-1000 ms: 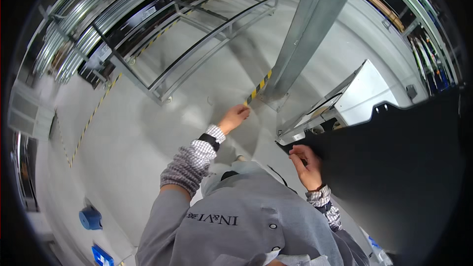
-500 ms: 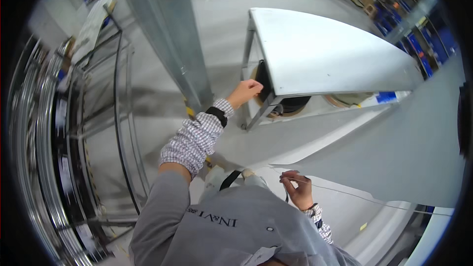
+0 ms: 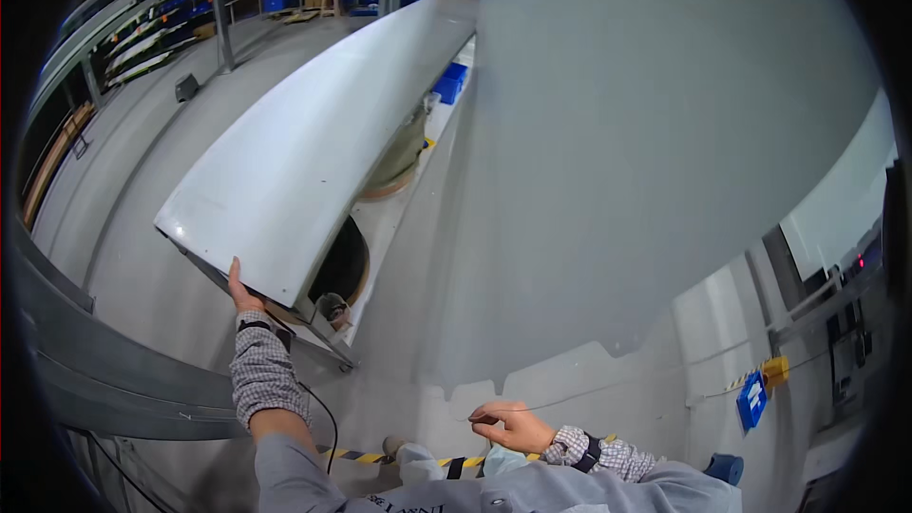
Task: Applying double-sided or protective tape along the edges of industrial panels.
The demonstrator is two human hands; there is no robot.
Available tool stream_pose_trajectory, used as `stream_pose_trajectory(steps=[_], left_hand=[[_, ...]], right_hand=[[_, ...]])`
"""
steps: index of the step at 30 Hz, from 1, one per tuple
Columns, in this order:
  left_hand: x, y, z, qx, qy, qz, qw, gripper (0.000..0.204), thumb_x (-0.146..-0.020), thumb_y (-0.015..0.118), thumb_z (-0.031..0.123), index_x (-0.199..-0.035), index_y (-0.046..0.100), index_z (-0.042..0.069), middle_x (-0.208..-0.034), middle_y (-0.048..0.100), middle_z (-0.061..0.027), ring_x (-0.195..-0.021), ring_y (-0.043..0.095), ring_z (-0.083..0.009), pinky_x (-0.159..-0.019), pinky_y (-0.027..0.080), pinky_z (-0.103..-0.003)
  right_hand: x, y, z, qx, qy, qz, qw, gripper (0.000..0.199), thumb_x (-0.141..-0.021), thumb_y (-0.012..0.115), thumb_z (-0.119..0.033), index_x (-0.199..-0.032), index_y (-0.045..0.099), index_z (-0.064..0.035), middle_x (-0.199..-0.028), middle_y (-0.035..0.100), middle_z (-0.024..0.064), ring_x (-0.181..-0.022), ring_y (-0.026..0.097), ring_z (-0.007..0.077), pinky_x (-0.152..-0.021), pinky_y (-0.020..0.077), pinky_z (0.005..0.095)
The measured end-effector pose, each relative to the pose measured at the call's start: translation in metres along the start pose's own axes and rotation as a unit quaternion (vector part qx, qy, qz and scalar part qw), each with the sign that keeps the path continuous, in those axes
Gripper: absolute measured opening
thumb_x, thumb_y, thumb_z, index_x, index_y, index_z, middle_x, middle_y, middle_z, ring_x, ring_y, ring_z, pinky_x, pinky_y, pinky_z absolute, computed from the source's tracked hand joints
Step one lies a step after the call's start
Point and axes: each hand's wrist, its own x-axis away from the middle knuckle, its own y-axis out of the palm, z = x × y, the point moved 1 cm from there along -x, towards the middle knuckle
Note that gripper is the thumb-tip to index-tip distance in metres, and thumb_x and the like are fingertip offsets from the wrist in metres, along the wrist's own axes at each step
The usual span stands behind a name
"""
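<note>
My left hand is at the near end of a long white-topped table. Its thumb lies against the edge of the top and the other fingers are mostly hidden below, so it appears to grip the edge. Lower and to the right, my right hand has thumb and fingertips pinched together on a thin wire, which runs off to the right. A large grey sheet with a notched near edge spreads beyond that hand.
Under the table sit a black round reel, a khaki-covered one and a blue bin. A grey metal beam stands at the left. Black cable hangs by my left forearm. Striped tape crosses the floor.
My view has turned to the right, so the table now lies left of centre. My left hand has come onto the table's edge. The right hand keeps its pinch on the wire.
</note>
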Motion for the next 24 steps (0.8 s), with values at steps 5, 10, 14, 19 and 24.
stream_pose_trajectory(steps=[5, 10, 14, 19, 24], left_hand=[[0.027, 0.006, 0.011, -0.034, 0.012, 0.019, 0.999, 0.047, -0.077, 0.061, 0.03, -0.114, 0.049, 0.003, -0.111, 0.054, -0.0093, -0.102, 0.05, -0.0255, -0.087, 0.041, -0.038], [0.046, 0.014, 0.0, -0.009, -0.035, 0.025, 0.999, 0.047, -0.077, 0.062, 0.028, -0.115, 0.047, 0.004, -0.112, 0.051, -0.0092, -0.101, 0.048, -0.0245, -0.084, 0.042, -0.039], [0.055, 0.016, 0.005, -0.024, -0.059, 0.025, 0.998, 0.045, -0.077, 0.062, 0.028, -0.112, 0.048, 0.004, -0.111, 0.051, -0.0083, -0.101, 0.048, -0.0246, -0.084, 0.041, -0.04], [0.071, 0.029, 0.002, -0.028, -0.101, 0.025, 0.994, 0.04, -0.078, 0.059, 0.032, -0.107, 0.05, 0.005, -0.106, 0.052, -0.0069, -0.1, 0.049, -0.0251, -0.086, 0.04, -0.041], [0.082, 0.056, 0.003, 0.006, -0.124, -0.028, 0.992, 0.036, -0.078, 0.058, 0.031, -0.105, 0.051, 0.007, -0.099, 0.055, -0.0062, -0.097, 0.052, -0.0232, -0.084, 0.042, -0.041]], right_hand=[[0.029, 0.008, 0.014, 0.042, 0.0, 0.013, 0.999, 0.02, -0.08, 0.058, -0.018, -0.09, 0.059, -0.0009, -0.08, 0.063, 0.0123, -0.073, 0.062, 0.0238, -0.065, 0.0493, 0.0311], [0.025, 0.02, -0.001, 0.032, 0.055, 0.021, 0.998, 0.02, -0.08, 0.057, -0.018, -0.09, 0.059, -0.0011, -0.081, 0.063, 0.0127, -0.073, 0.062, 0.0232, -0.065, 0.0495, 0.0309], [0.003, 0.026, -0.03, 0.025, 0.051, 0.032, 0.998, 0.018, -0.081, 0.058, -0.016, -0.092, 0.06, -0.0019, -0.083, 0.064, 0.0105, -0.075, 0.063, 0.0183, -0.066, 0.0497, 0.0286], [-0.034, 0.03, -0.054, 0.012, 0.056, 0.066, 0.996, 0.018, -0.08, 0.058, -0.016, -0.092, 0.06, -0.0015, -0.083, 0.064, 0.0111, -0.075, 0.062, 0.0186, -0.066, 0.0497, 0.0289], [-0.066, 0.02, -0.079, 0.0, 0.034, 0.107, 0.994, 0.017, -0.078, 0.06, -0.015, -0.088, 0.06, -0.0013, -0.079, 0.063, 0.013, -0.07, 0.062, 0.0232, -0.063, 0.0489, 0.0298]])
